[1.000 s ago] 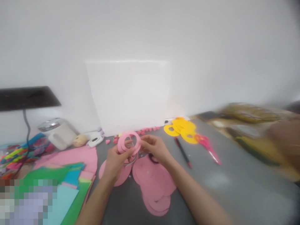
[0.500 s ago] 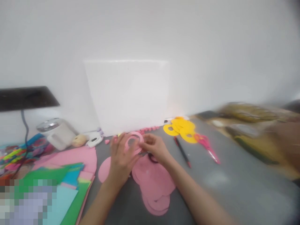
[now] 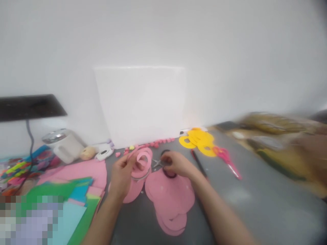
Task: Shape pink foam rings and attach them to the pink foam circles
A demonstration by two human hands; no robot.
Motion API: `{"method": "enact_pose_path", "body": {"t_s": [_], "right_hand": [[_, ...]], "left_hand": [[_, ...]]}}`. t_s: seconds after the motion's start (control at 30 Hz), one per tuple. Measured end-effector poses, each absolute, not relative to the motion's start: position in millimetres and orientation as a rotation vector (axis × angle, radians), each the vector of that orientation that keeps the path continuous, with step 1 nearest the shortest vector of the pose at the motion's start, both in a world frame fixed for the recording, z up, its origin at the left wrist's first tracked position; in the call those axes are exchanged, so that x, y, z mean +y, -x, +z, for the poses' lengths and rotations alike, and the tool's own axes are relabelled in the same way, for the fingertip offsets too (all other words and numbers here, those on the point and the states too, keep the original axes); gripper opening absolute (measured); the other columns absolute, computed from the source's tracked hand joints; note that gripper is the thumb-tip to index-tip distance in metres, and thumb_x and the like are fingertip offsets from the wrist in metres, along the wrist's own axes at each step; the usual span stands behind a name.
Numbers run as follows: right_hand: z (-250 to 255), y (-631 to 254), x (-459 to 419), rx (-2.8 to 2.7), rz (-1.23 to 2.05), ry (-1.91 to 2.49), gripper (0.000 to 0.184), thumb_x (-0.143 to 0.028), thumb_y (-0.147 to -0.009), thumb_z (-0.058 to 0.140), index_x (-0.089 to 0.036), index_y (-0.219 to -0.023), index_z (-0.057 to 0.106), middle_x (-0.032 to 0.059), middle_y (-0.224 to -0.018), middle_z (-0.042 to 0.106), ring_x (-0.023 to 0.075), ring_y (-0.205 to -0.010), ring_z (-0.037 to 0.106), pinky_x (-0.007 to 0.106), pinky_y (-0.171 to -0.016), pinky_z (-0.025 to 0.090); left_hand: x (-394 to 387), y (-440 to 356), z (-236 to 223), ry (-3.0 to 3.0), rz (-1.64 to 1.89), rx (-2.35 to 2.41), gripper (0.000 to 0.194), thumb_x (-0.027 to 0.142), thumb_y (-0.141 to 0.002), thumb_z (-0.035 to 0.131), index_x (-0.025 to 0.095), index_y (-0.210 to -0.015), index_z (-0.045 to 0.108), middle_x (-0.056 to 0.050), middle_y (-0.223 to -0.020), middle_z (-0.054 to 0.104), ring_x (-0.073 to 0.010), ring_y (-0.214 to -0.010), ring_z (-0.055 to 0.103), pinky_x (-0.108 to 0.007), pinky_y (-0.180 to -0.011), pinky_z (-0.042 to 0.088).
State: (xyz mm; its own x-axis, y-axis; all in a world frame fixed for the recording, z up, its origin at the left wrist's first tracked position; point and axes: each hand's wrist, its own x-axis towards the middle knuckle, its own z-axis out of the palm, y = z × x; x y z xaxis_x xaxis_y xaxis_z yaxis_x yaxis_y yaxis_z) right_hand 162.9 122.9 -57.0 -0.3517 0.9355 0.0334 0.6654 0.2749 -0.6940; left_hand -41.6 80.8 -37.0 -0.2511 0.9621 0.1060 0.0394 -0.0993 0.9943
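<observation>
My left hand (image 3: pixel 122 175) pinches a pink paper ring (image 3: pixel 148 167) between thumb and fingers, above the table's middle. Inside the ring a pink strip curls. To its right my right hand (image 3: pixel 177 164) is closed on small scissors (image 3: pixel 156 163) with dark handle loops. Their blades are spread and point left towards the ring, apparently just short of it. Overlapping pink paper shapes (image 3: pixel 170 194) lie below my right hand. Another pink paper piece (image 3: pixel 134 190) sits under my left hand, partly hidden by it.
Yellow paper rings (image 3: pixel 198 140), a dark pen (image 3: pixel 198 162) and pink scissors (image 3: pixel 226 160) lie to the right. Coloured paper sheets (image 3: pixel 56 187) are piled at left, near a white appliance (image 3: pixel 65 146). A white board (image 3: pixel 143 105) leans on the wall behind small pink pieces (image 3: pixel 163 141).
My left hand first spread over the ring, then pinched its left side. My right hand let go of the ring's edge, moved slightly right, and the scissors' blades now show spread.
</observation>
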Motion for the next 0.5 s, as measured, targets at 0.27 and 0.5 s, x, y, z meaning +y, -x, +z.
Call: {"method": "enact_pose_path", "body": {"t_s": [0.27, 0.5], "right_hand": [[-52.7, -172.1, 119.9, -2.279, 0.77, 1.432, 0.058, -0.011, -0.056, 0.064, -0.019, -0.113, 0.059, 0.0109, -0.117, 0.054, 0.024, -0.096, 0.057, 0.029, -0.078, 0.043], [-46.2, -170.6, 120.5, -2.284, 0.578, 1.653, 0.045, -0.013, -0.063, 0.062, -0.02, -0.108, 0.063, 0.0054, -0.098, 0.067, 0.0244, -0.095, 0.056, 0.027, -0.072, 0.039]], "left_hand": [[79.6, 43.1, -30.2, -0.968, 1.423, 1.159, 0.028, 0.041, -0.064, 0.074, 0.015, -0.074, 0.072, 0.005, -0.04, 0.051, -0.0076, -0.042, 0.042, -0.02, -0.045, 0.033], [79.9, 43.8, -30.5, -0.888, 1.436, 1.146, 0.028, 0.038, -0.058, 0.078, 0.012, -0.067, 0.071, 0.0, -0.051, 0.059, -0.0093, -0.05, 0.048, -0.019, -0.045, 0.035]]}}
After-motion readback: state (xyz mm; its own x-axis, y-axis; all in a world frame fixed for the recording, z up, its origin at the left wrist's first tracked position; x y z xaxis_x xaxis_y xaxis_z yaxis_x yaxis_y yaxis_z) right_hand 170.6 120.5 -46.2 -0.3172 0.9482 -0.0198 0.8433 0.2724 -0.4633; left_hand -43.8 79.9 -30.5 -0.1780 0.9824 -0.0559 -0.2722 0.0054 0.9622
